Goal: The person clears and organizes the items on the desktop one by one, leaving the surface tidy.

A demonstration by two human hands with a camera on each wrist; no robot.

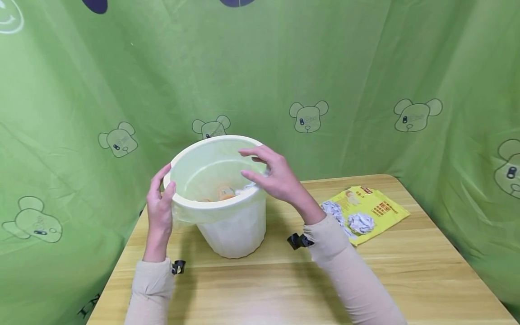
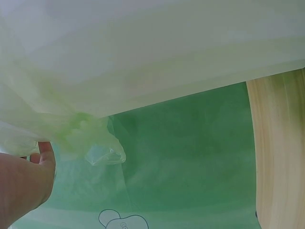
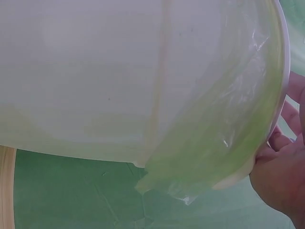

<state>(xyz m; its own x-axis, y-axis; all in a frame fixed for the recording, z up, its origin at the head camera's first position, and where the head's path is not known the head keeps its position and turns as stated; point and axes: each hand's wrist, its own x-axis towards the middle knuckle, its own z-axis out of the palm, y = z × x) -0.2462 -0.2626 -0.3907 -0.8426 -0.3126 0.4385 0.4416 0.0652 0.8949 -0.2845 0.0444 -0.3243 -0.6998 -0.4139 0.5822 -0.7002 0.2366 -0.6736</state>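
Note:
A white trash bin point(image 1: 235, 234) leans over the table, lined with a thin pale green plastic bag point(image 1: 184, 214) folded over its rim. My left hand point(image 1: 160, 203) grips the rim at the left, thumb at the near edge and fingers farther along it. At the right rim, my right hand point(image 1: 274, 176) rests with thumb and fingers spread apart over the opening. Inside the bin lie orange-brown pieces point(image 1: 226, 194) and white crumpled paper point(image 1: 245, 188), partly hidden by the near rim. Loose bag film point(image 3: 214, 138) hangs along the outer wall in the right wrist view.
On the wooden table point(image 1: 260, 293), right of the bin, lies a flat yellow packet point(image 1: 379, 210) with crumpled paper balls point(image 1: 360, 223) on it. Green curtain point(image 1: 260, 67) with bear prints closes off the back and sides.

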